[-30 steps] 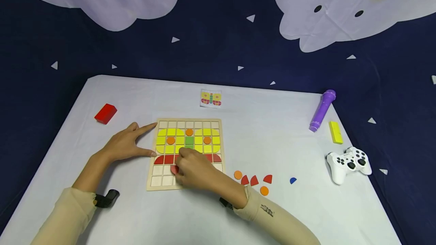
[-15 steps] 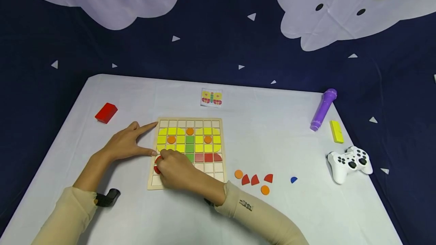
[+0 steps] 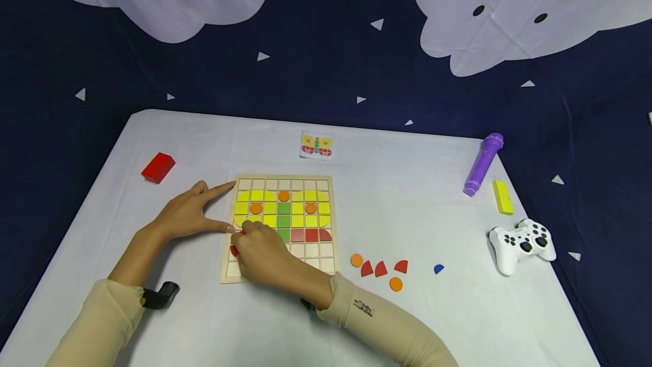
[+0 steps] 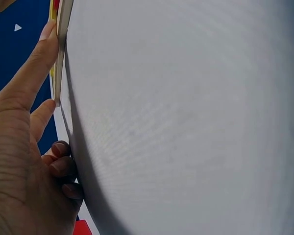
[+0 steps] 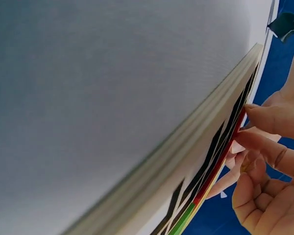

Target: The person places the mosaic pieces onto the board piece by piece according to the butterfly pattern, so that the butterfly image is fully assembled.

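Observation:
My left hand lies at the left side of the wooden grid board. Its index fingertip and thumb are spread apart and touch the frame; the other fingers are bent in the left wrist view. Over the board's lower left my right hand has thumb and index finger at a red piece, seemingly pinching it. That piece is largely hidden by the hand. Yellow pieces, orange discs, green squares and red pieces sit in the grid's cells.
Right of the board lie red quarter-circle pieces, orange discs and a blue piece. A butterfly pattern card lies behind it. Farther out are a red block, purple microphone, yellow block and white game controller.
My right hand has moved left across the board with a red piece, to the left column, and has barely shifted over the last half second. My left hand stays on the frame.

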A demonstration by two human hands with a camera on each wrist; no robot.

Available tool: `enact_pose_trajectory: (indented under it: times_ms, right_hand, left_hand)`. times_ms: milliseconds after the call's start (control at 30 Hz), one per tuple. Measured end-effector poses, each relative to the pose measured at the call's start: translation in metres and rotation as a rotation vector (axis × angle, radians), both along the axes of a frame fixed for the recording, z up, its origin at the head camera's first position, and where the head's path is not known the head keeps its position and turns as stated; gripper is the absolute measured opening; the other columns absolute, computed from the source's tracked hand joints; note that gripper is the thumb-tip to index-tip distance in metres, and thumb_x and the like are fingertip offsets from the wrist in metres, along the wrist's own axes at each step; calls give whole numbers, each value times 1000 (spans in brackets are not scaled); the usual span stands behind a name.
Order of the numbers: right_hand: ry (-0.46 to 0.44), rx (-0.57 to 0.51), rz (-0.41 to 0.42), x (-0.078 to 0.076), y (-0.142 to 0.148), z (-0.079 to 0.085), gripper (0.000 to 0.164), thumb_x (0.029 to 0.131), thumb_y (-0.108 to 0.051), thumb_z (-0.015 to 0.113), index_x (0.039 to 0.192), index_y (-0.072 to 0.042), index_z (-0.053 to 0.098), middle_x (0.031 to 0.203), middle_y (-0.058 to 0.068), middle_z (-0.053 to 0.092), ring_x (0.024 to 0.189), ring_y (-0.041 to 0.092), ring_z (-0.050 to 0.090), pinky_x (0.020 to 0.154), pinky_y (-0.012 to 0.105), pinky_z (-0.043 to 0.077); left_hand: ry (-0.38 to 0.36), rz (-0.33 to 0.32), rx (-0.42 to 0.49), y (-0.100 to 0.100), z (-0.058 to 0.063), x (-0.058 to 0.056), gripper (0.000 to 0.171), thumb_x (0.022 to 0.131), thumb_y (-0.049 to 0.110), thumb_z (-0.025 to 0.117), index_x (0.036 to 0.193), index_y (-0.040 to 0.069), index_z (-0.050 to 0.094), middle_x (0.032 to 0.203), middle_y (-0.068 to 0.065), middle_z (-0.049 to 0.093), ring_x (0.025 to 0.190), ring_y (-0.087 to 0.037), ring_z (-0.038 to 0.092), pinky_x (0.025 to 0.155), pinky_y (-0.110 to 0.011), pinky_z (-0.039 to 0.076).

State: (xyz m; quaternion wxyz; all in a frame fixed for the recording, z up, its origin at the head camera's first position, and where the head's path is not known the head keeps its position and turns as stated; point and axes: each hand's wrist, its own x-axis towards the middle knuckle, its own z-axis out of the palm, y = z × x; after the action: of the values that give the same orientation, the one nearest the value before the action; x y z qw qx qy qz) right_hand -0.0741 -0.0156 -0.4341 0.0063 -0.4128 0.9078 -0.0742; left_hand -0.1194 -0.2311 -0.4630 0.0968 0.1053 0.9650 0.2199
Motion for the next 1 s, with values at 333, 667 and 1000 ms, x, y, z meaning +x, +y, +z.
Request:
enact_pose_trajectory:
  times_ms: [333, 667, 1000]
  right_hand:
    - [-96, -33, -35, 2, 47, 19, 16, 84, -23, 76, 76, -13, 68, 80, -2, 53, 73, 10, 49, 67, 21, 42]
    - [-113, -101, -221, 8, 135, 16, 15, 77, -10, 81, 87, -4, 71, 79, 0, 48, 70, 14, 41, 64, 25, 38]
    - [-11, -111, -354, 15, 198, 6, 26, 71, -13, 90, 86, 0, 73, 76, -1, 47, 67, 10, 38, 61, 24, 37]
  left_hand:
    - [-3, 9, -10, 0, -1, 0, 108, 64, 72, 77, 153, 23, 39, 88, -7, 42, 66, -18, 38, 58, -30, 31]
    - [-8, 23, -22, 1, -2, -1, 109, 64, 70, 79, 153, 21, 39, 88, -8, 43, 67, -18, 39, 58, -30, 32]
    - [-10, 23, -21, 2, -2, -1, 109, 64, 70, 79, 153, 22, 39, 89, -8, 43, 68, -18, 40, 58, -30, 33]
